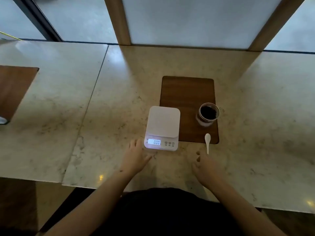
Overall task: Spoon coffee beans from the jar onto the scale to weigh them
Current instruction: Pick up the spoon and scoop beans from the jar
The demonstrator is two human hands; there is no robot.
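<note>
The white scale (162, 128) stands on the marble table (102, 108), its display lit and its plate bare. The left hand (136, 156) lies open, fingers touching the scale's left front corner. The right hand (207, 165) is loosely open, holding nothing, just below the white spoon (207, 142). The open jar (208, 114) of beans stands on the wooden mat (185, 92).

Head camera: sitting on the person's head, looking forward and steeply down.
Facing: taking in the desk (119, 99) and the window panels behind it.
Nearness: hovering close, forearms filling the lower frame.
</note>
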